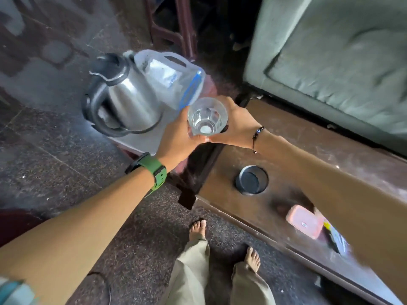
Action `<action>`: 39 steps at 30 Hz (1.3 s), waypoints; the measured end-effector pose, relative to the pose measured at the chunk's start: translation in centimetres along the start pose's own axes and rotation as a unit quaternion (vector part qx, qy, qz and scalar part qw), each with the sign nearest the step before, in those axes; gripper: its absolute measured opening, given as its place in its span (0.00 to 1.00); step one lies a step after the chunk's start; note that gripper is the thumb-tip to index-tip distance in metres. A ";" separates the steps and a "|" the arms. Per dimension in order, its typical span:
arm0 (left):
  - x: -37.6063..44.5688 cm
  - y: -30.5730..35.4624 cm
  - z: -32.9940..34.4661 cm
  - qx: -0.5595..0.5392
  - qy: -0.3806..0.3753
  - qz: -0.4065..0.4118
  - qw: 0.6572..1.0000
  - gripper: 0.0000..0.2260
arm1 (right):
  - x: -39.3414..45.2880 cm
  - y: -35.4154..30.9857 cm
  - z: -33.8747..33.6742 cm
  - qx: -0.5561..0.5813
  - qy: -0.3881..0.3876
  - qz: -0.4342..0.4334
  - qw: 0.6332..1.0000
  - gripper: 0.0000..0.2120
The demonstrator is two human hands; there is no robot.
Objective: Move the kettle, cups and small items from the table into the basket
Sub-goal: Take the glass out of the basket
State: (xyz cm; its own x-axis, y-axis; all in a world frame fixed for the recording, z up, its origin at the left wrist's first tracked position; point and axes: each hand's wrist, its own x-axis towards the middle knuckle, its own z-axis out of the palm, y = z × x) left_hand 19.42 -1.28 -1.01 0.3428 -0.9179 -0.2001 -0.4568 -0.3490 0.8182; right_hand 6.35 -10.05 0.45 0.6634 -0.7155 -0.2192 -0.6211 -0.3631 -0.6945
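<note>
A clear glass cup (pixel 207 116) is held in the air between both hands, past the left end of the brown table (pixel 286 150). My left hand (pixel 178 137) grips its left side, and my right hand (pixel 236 126) wraps its right side. Just beyond the cup, a steel kettle (pixel 127 97) with a black handle and lid stands beside a clear plastic water jug (pixel 171 78), both on a low pale surface; the basket itself cannot be made out. On the table sit a small dark round cup (pixel 252 180), a pink lidded box (pixel 305 221) and a yellow-and-dark packet (pixel 334 237).
A grey-green cushioned sofa (pixel 330 62) runs behind the table. Dark wooden chair legs (pixel 182 25) stand at the top centre. The floor is dark speckled stone (pixel 55 150). My bare feet (pixel 198 230) are close to the table's front edge.
</note>
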 end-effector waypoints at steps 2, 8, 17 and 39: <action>-0.2 1.8 3.6 -0.016 -0.051 0.013 0.998 0.32 | -2.9 2.7 -2.0 0.001 0.019 0.039 0.999 0.43; -0.8 6.1 14.6 0.050 -0.133 0.068 0.988 0.34 | -10.3 11.9 -6.2 -0.046 0.059 0.128 0.989 0.41; -1.1 5.7 26.0 0.146 -0.239 0.075 0.957 0.37 | -15.3 23.0 -4.6 -0.026 0.056 0.194 0.979 0.41; 0.8 3.9 28.0 0.268 -0.322 -0.022 0.908 0.45 | -13.9 26.1 0.5 0.026 -0.012 0.200 0.979 0.50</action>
State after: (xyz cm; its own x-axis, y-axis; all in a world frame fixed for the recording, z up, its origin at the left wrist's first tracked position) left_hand -5.07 -8.67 -13.08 -0.1014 -0.7614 -0.6403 -0.8471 -0.2714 0.4569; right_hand -18.90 -9.28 -14.97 0.3815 -0.7800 -0.4960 -0.8115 -0.0257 -0.5838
